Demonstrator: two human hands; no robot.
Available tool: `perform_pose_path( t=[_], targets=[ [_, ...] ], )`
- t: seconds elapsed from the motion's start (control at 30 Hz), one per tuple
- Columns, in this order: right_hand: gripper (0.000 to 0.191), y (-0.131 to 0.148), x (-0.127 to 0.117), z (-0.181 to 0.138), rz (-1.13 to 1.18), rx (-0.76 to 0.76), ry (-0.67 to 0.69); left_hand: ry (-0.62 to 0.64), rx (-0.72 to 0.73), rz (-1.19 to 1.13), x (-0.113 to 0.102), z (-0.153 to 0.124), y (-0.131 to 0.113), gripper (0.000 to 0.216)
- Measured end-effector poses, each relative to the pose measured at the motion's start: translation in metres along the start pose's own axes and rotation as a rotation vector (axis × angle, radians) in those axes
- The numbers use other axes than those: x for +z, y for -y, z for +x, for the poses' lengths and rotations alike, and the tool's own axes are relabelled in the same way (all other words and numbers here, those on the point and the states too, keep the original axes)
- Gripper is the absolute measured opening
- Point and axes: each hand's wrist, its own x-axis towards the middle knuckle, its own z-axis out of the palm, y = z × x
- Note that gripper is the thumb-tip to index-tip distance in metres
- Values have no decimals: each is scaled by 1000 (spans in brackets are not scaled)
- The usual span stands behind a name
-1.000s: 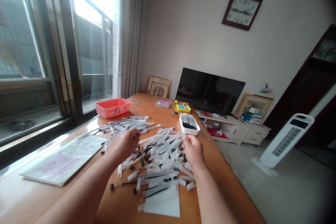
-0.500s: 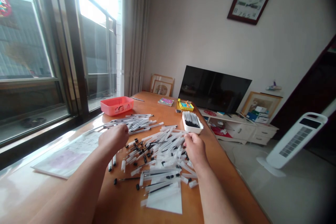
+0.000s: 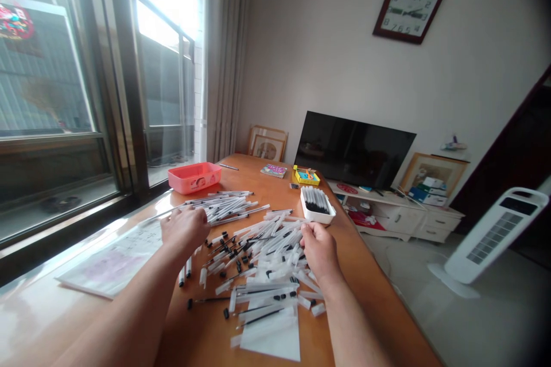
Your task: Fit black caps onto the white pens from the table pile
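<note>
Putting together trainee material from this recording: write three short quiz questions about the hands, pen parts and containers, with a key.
1. True or false: the right hand is nearer the white container than the left hand is.

2. Which container stands nearest the window?
A) the white container
B) the red box
C) the yellow box

3. Fill in: at the near end of the pile of pen parts, a ____ sheet lies partly under them.

Key: 1 true; 2 B; 3 white.
</note>
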Motion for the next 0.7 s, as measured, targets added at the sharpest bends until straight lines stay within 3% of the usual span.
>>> perform_pose_path(
  t=[0.27, 0.5, 0.7],
  targets=[
    [39, 4, 1, -2, -21, -21, 3, -3, 39, 43, 17, 0, -6, 21],
    [38, 4, 3, -4, -50, -53, 7, -104, 60, 31, 23, -1, -11, 29],
    [39, 4, 5, -5, -45, -69, 22, -36, 91, 15, 23, -3, -13, 23]
  ],
)
